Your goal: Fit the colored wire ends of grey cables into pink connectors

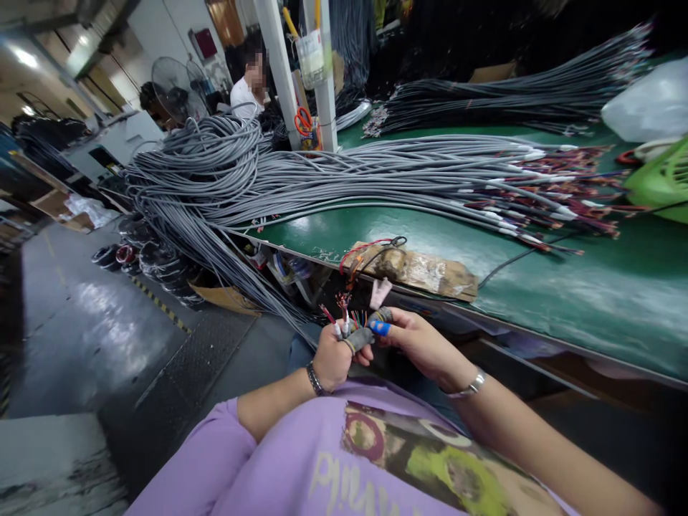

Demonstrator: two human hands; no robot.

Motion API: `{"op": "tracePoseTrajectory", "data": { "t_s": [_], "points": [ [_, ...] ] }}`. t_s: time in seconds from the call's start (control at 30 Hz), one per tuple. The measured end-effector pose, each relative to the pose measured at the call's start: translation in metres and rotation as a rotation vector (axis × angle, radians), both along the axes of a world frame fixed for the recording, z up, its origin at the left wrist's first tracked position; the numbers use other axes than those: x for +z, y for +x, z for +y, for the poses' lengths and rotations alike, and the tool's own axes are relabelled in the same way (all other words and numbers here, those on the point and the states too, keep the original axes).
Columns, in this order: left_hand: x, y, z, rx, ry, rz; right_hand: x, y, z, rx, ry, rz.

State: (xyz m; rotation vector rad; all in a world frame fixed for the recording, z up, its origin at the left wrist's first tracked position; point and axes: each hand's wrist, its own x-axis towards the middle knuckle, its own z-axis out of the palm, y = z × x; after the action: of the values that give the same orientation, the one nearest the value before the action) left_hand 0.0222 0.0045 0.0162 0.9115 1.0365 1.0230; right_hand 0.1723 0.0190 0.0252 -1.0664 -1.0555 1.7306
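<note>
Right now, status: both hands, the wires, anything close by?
Left hand closed on white-banded cable ends. Right hand at thin multicoloured wires, tips splayed. Nearby: taped brown cardboard strip at green tabletop's edge.

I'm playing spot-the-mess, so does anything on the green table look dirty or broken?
Yes: the cardboard at the near edge of the table looks worn and stained, with a brown lump on it, scruffy against the smooth green top.

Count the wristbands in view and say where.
2: a dark band on the wrist of the left hand, a silvery band on that of the right hand. Wrists of the co-worker are unclear; more may be hidden.
</note>
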Motion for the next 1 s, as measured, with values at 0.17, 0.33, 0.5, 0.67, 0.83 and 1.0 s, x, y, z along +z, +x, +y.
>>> {"op": "tracePoseTrajectory", "data": {
  "t_s": [0.17,0.33,0.5,0.67,0.83,1.0],
  "points": [
    [0.000,-0.001,0.000,-0.014,-0.045,-0.030,-0.014,0.003,0.004,-0.076,-0.143,0.184],
    [-0.003,-0.005,-0.001,-0.008,-0.051,-0.031,-0.021,0.015,0.005,-0.209,-0.239,0.306],
    [-0.004,-0.004,-0.001,-0.007,-0.043,-0.008,-0.016,0.008,-0.006,-0.021,-0.250,0.242],
    [-0.005,-0.002,-0.002,-0.037,-0.032,0.005,-0.012,-0.002,-0.009,-0.006,-0.134,0.071],
    [-0.004,-0.003,-0.002,-0.003,-0.053,0.009,-0.013,0.001,-0.009,0.017,-0.070,0.107],
    [-0.004,-0.003,-0.002,-0.038,-0.048,0.015,-0.014,0.007,-0.010,0.001,0.055,0.026]
  ]
}}
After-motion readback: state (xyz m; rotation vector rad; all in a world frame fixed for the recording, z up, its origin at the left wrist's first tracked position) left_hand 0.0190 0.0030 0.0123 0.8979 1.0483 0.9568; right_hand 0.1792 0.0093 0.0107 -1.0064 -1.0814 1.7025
